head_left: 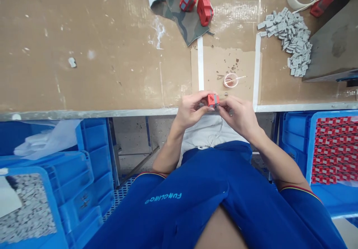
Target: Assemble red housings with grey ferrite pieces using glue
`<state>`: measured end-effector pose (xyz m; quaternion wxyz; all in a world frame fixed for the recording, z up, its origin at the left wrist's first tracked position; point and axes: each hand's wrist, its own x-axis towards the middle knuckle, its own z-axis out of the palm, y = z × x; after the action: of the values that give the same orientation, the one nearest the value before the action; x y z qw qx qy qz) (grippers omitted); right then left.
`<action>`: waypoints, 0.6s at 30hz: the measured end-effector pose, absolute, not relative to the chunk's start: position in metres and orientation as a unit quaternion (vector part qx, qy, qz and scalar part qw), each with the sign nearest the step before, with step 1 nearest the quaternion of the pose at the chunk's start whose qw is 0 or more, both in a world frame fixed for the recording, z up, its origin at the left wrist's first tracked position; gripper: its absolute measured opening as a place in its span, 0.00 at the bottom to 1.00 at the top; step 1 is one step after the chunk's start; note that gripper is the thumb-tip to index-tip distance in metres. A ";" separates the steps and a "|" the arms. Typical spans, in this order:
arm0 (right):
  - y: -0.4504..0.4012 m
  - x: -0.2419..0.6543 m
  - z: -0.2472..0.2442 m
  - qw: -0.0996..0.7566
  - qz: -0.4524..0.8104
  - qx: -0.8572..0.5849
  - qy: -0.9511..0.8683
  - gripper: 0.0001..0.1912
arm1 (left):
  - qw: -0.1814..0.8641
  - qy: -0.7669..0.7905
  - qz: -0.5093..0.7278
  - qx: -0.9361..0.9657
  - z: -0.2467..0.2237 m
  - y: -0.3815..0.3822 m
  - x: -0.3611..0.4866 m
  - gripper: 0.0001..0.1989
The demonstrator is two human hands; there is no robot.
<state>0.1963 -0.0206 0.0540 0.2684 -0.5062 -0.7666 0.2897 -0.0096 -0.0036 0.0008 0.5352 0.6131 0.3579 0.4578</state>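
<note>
Left hand and right hand pinch a small red plastic block between their fingertips, just over the table edge; the handwork in progress appears to be fitting parts, calling for steady fingertip pressure.

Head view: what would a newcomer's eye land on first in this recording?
The small red-and-grey block, pinched between the left hand and right hand at the front edge of the bench, stands out first. Next come the heap of small grey pieces at the bench's upper right and the rows of red parts in the blue crate at lower right.
</note>
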 end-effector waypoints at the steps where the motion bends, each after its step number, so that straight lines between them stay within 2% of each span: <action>1: -0.021 0.196 0.053 0.266 0.285 -0.508 -0.768 0.08 | 0.534 0.356 0.459 0.614 0.001 -0.004 -0.010 0.21; 6: -0.024 0.190 0.055 0.270 0.265 -0.514 -0.769 0.08 | 0.540 0.347 0.475 0.601 -0.001 -0.005 -0.009 0.22; 11: -0.025 0.195 0.069 0.242 0.305 -0.510 -0.767 0.07 | 0.588 0.314 0.467 0.581 -0.001 -0.003 -0.010 0.22; 14: -0.027 0.198 0.072 0.290 0.325 -0.486 -0.758 0.05 | 0.590 0.303 0.481 0.572 0.000 0.001 -0.012 0.21; 18: -0.032 0.190 0.064 0.386 0.313 -0.476 -0.725 0.16 | 0.561 0.286 0.549 0.550 -0.001 0.003 -0.009 0.20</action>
<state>0.1896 -0.0319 0.0641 0.3865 -0.4757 -0.7254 0.3133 -0.0088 0.0029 -0.0009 0.5610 0.5495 0.2862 0.5490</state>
